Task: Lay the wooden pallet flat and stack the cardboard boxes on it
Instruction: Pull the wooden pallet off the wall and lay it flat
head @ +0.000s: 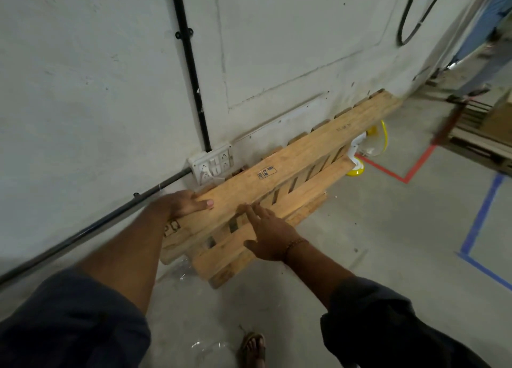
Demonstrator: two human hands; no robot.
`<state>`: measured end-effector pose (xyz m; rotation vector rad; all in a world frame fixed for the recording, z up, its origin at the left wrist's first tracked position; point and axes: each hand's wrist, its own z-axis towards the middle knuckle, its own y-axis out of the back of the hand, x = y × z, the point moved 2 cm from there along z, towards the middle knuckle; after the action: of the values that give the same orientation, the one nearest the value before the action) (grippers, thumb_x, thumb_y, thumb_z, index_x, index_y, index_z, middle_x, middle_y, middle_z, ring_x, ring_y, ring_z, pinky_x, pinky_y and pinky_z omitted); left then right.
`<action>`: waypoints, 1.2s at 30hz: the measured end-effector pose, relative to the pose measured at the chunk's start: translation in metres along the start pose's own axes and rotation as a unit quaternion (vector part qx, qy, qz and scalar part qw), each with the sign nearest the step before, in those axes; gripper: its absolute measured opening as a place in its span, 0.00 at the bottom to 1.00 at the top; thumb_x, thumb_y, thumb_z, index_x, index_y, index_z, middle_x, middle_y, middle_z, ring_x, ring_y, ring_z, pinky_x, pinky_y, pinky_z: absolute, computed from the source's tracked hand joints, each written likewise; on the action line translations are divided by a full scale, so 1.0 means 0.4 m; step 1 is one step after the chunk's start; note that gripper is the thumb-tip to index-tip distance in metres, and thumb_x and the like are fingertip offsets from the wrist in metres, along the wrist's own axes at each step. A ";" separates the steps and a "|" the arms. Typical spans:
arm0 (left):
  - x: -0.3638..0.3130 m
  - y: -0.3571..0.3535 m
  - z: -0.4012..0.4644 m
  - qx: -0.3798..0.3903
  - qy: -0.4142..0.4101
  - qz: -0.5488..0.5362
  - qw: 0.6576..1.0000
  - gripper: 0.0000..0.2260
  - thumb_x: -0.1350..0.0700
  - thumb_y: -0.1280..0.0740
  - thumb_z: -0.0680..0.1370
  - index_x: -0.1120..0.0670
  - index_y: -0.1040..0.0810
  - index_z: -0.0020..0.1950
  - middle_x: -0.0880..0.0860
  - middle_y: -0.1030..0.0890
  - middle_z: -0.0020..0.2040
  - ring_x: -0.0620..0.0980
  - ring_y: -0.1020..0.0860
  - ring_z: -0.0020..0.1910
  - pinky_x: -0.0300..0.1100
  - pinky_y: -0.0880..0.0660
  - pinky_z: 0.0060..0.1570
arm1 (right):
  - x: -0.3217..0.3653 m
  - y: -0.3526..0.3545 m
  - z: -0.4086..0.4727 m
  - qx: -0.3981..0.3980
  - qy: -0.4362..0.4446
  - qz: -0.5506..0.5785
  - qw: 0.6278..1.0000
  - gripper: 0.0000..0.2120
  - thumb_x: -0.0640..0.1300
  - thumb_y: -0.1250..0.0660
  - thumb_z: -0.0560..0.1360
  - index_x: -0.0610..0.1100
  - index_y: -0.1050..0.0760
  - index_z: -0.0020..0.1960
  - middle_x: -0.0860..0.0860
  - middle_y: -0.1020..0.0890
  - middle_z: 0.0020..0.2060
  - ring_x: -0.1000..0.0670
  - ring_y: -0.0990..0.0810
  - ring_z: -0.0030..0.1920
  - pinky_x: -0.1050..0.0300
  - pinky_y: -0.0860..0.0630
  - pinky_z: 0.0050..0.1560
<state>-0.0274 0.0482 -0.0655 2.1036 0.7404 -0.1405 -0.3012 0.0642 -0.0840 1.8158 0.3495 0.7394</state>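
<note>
The wooden pallet (279, 171) stands on edge against the grey wall (97, 76), its top rail running from near left away to far right, its foot on the concrete floor (374, 229). The left hand (185, 204) is on the near end of that top rail: the thumb lies flat across the front face of the plank, the fingers go over the back edge out of sight, so the grip holds the rail between thumb and fingers. The right hand (270, 236) is just to the right and lower, fingers straight and spread, palm laid on the slats; a wide grip, pressing, closed round nothing. A beaded band sits at that wrist. Dark sleeves cover both upper arms.

A black stencilled mark shows on the top rail's face, right of the left thumb. Behind the pallet's near end a white socket box (212, 162) is fixed to the wall, with a black conduit (191, 63) running up from it and another running off low to the left. At the far right end of the pallet, something yellow and white (368, 146) stands on the floor, partly hidden by the wood. Red tape (410, 171) and blue tape (482, 218) mark lines on the floor to the right. Far right, blurred, is a low wooden stack (479, 135) and a second person's legs (482, 54). Near the bottom edge, a sandalled foot (253, 345) is on the floor beside a scrap of clear plastic (205, 348).
</note>
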 end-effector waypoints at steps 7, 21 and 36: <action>-0.065 -0.189 -0.106 -0.013 -0.017 -0.002 1.000 0.45 0.22 0.35 0.72 0.55 0.26 0.76 0.59 0.22 0.72 0.59 0.21 0.66 0.54 0.26 0.68 | -0.020 -0.124 -0.236 0.028 -0.128 0.266 0.955 0.41 0.60 0.38 0.84 0.44 0.55 0.86 0.41 0.34 0.80 0.40 0.30 0.76 0.48 0.30 0.73; -0.180 -0.695 -0.325 -0.059 -0.063 0.020 0.996 0.33 0.27 0.31 0.71 0.52 0.18 0.62 0.53 0.16 0.52 0.53 0.19 0.47 0.48 0.21 0.49 | -0.037 -0.397 -0.520 -0.110 -0.331 0.799 0.490 0.25 0.53 0.47 0.88 0.40 0.39 0.80 0.41 0.26 0.73 0.38 0.24 0.63 0.37 0.21 0.60; -0.379 -1.156 -0.544 -0.066 -0.100 -0.044 0.992 0.30 0.24 0.31 0.60 0.51 0.27 0.37 0.48 0.24 0.34 0.51 0.23 0.36 0.44 0.31 0.38 | -0.322 -0.544 -1.013 -0.046 -0.351 0.763 0.541 0.24 0.54 0.42 0.86 0.36 0.28 0.72 0.41 0.21 0.66 0.39 0.21 0.62 0.43 0.18 0.58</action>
<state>-0.4430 0.3508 -0.2062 1.8997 0.7014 -0.3372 -0.6330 0.3710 -0.2389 1.7618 -2.0452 0.9274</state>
